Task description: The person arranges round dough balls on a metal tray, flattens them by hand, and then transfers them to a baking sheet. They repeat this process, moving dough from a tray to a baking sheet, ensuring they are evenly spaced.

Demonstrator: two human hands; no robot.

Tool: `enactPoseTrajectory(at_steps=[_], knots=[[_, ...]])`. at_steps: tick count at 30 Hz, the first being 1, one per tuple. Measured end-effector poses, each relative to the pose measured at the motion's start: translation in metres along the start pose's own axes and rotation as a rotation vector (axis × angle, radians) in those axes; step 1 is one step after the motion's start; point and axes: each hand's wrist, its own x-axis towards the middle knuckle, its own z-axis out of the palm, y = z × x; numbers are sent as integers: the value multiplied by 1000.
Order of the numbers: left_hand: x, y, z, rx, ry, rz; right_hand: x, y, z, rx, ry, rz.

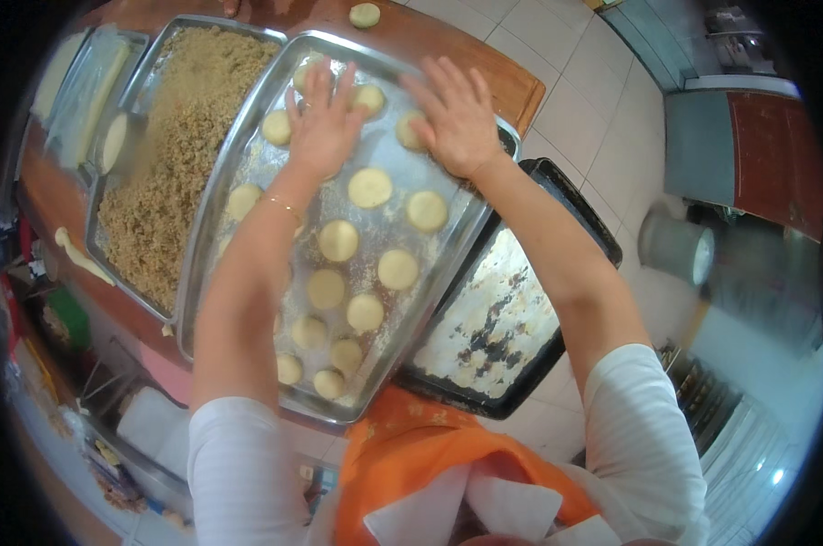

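Round pale dough discs (pixel 370 188) are spread over a large metal tray (pixel 203 225) dusted with flour or crumbs. My left hand (pixel 324 126), fingers spread, is over the tray's far left part, among several discs. My right hand (pixel 455 119), also with spread fingers, lies at the far right part; its thumb is at one disc (pixel 410 131). Whether either palm presses on a disc is hidden. To the left, a second metal tray (pixel 133 75) holds a brown crumbly filling (pixel 159 177) with a round pale-faced object (pixel 114 143) at its left side.
A black-rimmed baking tray (pixel 493 321) with a stained, flaky surface is at the right, beside the dough tray. One dough disc (pixel 365 15) sits on the wooden table (pixel 500 72) beyond it. A dough strip (pixel 80 256) lies left. Part of another person's hand (pixel 231 7) shows at the top.
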Motion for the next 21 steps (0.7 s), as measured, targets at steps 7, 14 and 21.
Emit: enactPoseTrajectory(at_steps=[7, 14, 21], knots=[[1, -4, -1, 141, 56, 138, 7, 12, 10, 35, 114, -59], [5, -5, 8, 116, 60, 110, 13, 12, 12, -235, 39, -8], [4, -11, 6, 146, 64, 61, -1, 8, 14, -81, 65, -72]])
